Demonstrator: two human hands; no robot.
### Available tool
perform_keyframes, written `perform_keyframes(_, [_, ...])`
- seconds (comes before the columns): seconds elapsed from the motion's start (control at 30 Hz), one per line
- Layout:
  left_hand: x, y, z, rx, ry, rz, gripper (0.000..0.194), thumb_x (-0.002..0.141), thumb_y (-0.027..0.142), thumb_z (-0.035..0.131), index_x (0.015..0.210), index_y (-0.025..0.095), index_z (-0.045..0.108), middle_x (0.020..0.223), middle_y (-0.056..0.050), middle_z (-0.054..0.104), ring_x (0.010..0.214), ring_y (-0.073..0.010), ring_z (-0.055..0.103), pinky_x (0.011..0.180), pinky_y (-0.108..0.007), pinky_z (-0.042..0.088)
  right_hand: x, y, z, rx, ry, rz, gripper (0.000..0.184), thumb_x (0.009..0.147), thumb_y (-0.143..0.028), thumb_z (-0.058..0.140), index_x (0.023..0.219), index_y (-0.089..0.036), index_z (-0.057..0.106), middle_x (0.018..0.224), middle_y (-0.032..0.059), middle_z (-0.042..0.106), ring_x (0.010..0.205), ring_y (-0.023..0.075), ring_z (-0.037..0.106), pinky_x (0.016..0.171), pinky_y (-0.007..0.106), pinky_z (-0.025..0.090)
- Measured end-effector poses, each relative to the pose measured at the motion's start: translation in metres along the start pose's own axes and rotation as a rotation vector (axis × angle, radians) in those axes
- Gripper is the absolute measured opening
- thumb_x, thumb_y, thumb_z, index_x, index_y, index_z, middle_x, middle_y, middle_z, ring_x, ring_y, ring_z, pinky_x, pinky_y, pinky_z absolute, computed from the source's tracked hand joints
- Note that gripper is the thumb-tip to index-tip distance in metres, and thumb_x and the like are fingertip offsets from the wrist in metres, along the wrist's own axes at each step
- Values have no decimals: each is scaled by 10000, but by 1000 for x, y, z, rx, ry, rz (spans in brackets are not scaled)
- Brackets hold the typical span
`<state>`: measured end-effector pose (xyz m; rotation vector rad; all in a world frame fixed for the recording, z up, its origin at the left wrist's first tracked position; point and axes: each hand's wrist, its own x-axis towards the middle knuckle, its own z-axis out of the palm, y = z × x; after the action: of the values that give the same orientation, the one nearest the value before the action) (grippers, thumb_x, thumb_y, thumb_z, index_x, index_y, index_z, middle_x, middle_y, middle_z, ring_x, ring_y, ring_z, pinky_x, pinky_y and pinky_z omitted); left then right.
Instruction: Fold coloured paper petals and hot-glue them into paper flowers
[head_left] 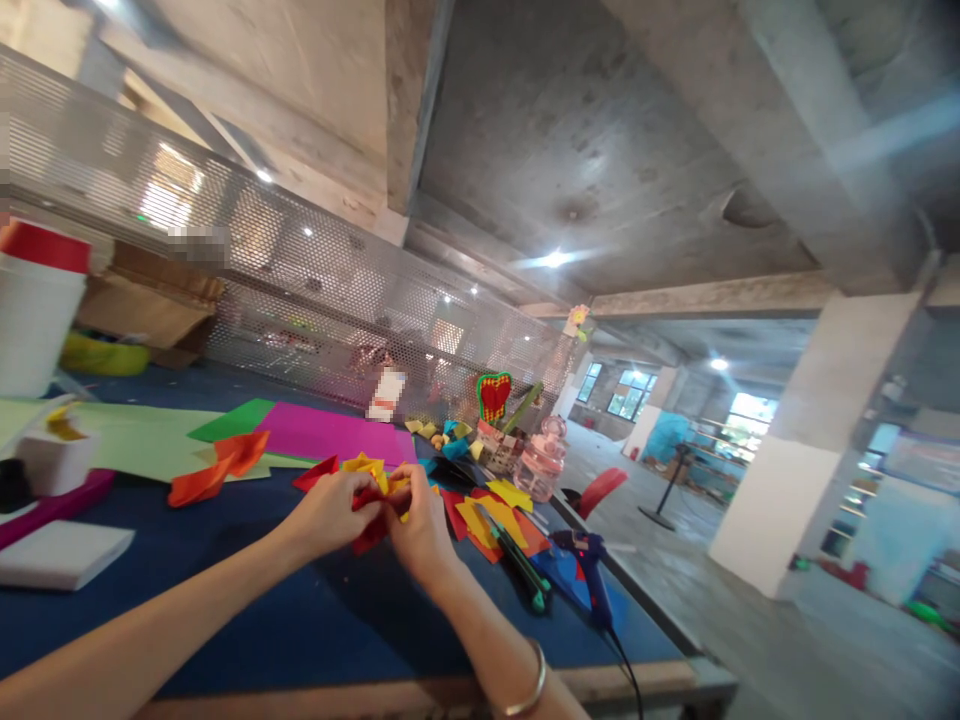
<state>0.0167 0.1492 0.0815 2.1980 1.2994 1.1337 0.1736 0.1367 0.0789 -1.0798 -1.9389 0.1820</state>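
Above the blue tabletop (270, 620), my left hand (330, 518) and my right hand (421, 528) meet, fingers closed on a folded paper piece (369, 537). Red shows below the fingers and yellow paper (364, 464) above them; my fingers hide much of it, and I cannot tell where the held piece ends and paper behind begins. Red and yellow paper sheets (491, 525) lie right of my right hand, with a green utility knife (525, 568) over them. Orange folded paper (219, 470) rests to the left of my left hand.
A blue glue gun (592, 572) with a black cable lies near the table's right edge. Behind are a purple sheet (330, 432), a pink clear jar (541, 465) and a perforated metal screen (315, 290). A white container with a red lid (37, 310) stands far left.
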Motion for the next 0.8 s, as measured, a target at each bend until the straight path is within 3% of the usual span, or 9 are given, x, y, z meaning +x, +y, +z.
perform_keyframes(0.17, [0,-1,0,34,-4,-22,173,745,133,459,697,205,608,757,-18,698,767,-177,639,665,-246,389,-4,-3,3,-26,-31,-43,361,748,-108,533,1087,-213,469,787,0,610,789,174,603,726,277,456])
perform_keyframes(0.37, [-5,6,4,237,43,-21,168,789,122,399,699,195,521,733,-57,660,730,-213,612,614,-278,337,0,2,8,94,-46,41,427,697,-90,540,1097,-219,463,773,-17,616,748,167,614,681,263,467])
perform_keyframes(0.67, [-13,13,15,347,19,39,117,789,126,400,787,195,495,803,-72,656,734,-223,617,604,-295,323,-4,-11,7,-57,-3,38,337,643,-161,584,956,-200,465,738,11,622,677,187,617,559,243,422])
perform_keyframes(0.8, [-11,12,14,330,59,39,150,819,132,362,768,201,485,785,-64,650,722,-214,609,610,-290,328,-2,-9,5,-58,46,47,251,635,-111,564,855,-204,486,727,5,614,681,176,610,588,245,435])
